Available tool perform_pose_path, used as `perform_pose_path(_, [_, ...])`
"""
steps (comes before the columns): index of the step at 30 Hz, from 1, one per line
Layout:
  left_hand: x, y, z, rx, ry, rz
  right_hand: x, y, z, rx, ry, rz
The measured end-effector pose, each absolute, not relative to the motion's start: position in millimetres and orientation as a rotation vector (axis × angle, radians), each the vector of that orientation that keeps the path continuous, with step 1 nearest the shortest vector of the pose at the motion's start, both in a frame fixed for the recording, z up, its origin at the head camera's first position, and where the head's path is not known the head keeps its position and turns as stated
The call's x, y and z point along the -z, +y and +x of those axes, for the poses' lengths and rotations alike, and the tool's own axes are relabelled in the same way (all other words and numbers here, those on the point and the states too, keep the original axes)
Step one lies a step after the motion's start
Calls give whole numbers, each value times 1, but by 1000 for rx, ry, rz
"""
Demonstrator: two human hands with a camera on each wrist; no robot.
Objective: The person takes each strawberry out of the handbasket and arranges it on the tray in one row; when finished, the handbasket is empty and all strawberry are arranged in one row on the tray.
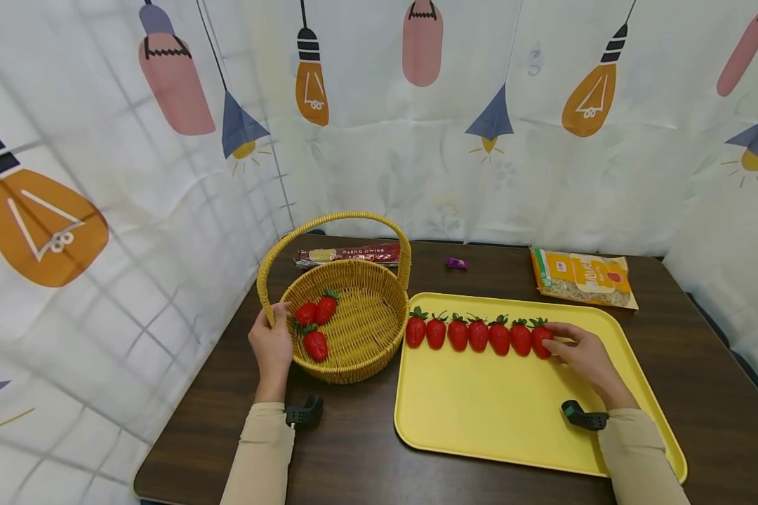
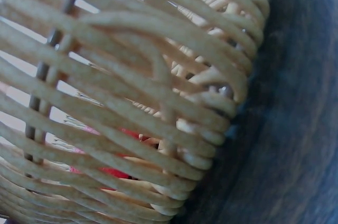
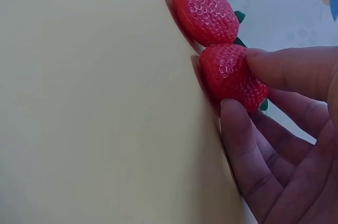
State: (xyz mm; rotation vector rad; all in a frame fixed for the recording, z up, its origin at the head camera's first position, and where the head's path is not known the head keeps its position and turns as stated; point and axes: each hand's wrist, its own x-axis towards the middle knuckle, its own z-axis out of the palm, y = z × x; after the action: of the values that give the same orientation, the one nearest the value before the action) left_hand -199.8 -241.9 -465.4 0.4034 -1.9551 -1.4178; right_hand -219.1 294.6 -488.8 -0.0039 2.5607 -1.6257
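Pinching the strawberry (image 1: 539, 343) at the right end of a row of seven (image 1: 478, 334) on the yellow tray (image 1: 480, 407) was the right grip (image 1: 582, 354). The left grip (image 1: 273, 349) held the yellow basket (image 1: 354, 370) near its handle (image 1: 347, 215); three strawberries (image 1: 316, 346) lay inside.

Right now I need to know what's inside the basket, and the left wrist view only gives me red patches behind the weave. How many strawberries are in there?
Observer: Three strawberries lie in the yellow woven basket.
Operator: I can't see the left hand. Where is it?
Observer: In the head view, the left hand grips the basket's rim, close to one end of the arched handle.
Operator: And the right hand?
Observer: The right hand pinches the rightmost strawberry of a row on the yellow tray.
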Motion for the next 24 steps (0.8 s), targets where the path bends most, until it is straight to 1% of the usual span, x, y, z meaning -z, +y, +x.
perform_pose_path(6, [466,-242,-200,1425,-1947,395,488,293,-219,1612,2571,33])
perform_pose_path(19, [466,-243,-198,1432,-1964,413,478,290,-214,1603,2790,378])
perform_pose_path(22, [466,-242,-197,1420,-1965,417,473,282,-212,1638,2893,387])
perform_pose_path(24, [465,-242,-197,1410,-1963,412,468,273,-210,1683,2927,333])
